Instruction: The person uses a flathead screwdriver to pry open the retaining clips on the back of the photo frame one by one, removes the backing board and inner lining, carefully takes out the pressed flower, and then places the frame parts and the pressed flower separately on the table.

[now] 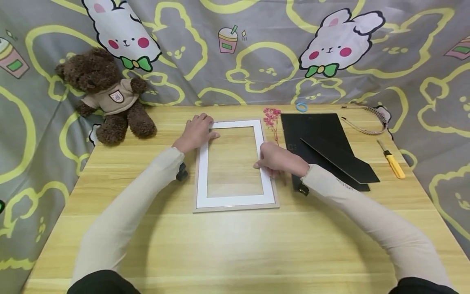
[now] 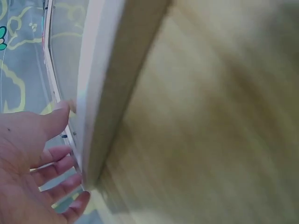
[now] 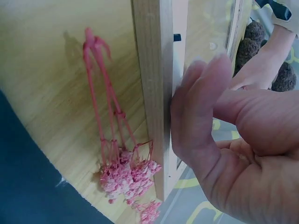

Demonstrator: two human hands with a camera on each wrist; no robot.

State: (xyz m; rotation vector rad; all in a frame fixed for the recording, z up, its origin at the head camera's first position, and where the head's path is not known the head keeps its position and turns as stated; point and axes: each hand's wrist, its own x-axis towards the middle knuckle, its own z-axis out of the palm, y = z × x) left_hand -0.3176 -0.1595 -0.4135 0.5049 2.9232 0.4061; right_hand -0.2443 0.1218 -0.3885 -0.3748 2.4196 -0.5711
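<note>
A pale wooden picture frame (image 1: 235, 206) lies flat on the table, with a white mat (image 1: 235, 200) around a clear pane. My left hand (image 1: 197, 130) rests at its far left corner, thumb over the mat. In the left wrist view, the loosely spread fingers (image 2: 58, 168) reach the frame's edge. Over the right side of the mat, my right hand (image 1: 275, 158) has bent fingers (image 3: 196, 112); I cannot tell whether they pinch anything. A small dark tab (image 3: 177, 37) shows on the frame's inner side. Pink dried flowers (image 3: 126, 175) lie beside the frame, partly behind the right hand in the head view.
Right of the frame lies a black backing board (image 1: 310, 126) with its angled stand flap (image 1: 341, 159). Beyond it are a yellow-handled screwdriver (image 1: 393, 163), a headband (image 1: 378, 122) and a blue ring (image 1: 301, 107). A brown teddy bear (image 1: 110, 98) sits at the back left against the patterned curtain (image 1: 257, 24).
</note>
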